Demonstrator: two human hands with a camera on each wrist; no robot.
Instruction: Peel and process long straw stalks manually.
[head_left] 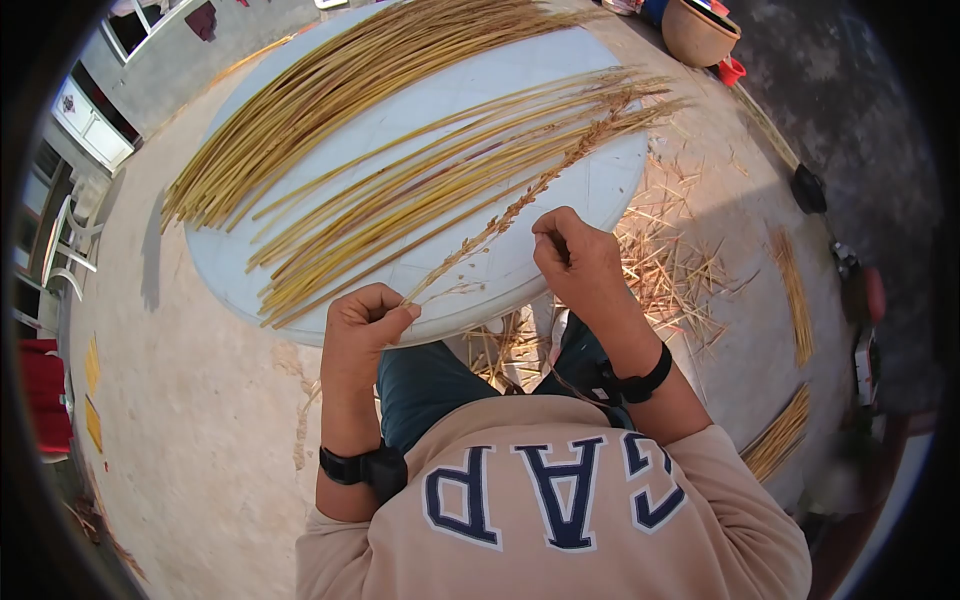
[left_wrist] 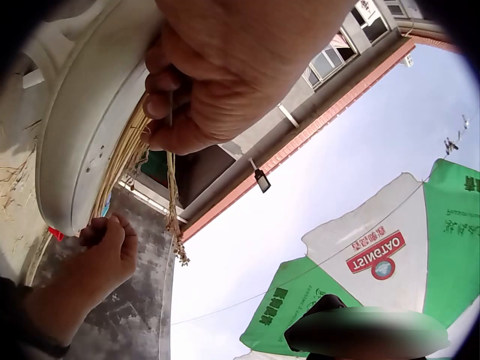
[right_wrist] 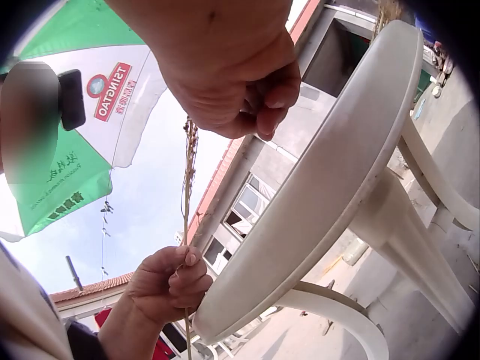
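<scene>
My left hand [head_left: 362,325] pinches a dry stalk [head_left: 510,215] between thumb and fingers, near the front rim of a round white table [head_left: 400,262]. A long seed head runs along this stalk, slanting up and to the right over the tabletop. In the right wrist view the stalk [right_wrist: 187,217] passes through the left hand [right_wrist: 171,283]. My right hand [head_left: 580,258] is over the table's right front edge, fingers curled and nothing visible in them. A loose row of yellow stalks [head_left: 400,205] lies just beyond both hands.
A thick bundle of stalks [head_left: 310,110] covers the table's far left side. Broken straw bits [head_left: 675,285] litter the ground at right, with small bundles [head_left: 790,300] farther out. A clay pot [head_left: 698,35] stands at the upper right. A white chair [head_left: 72,245] is at left.
</scene>
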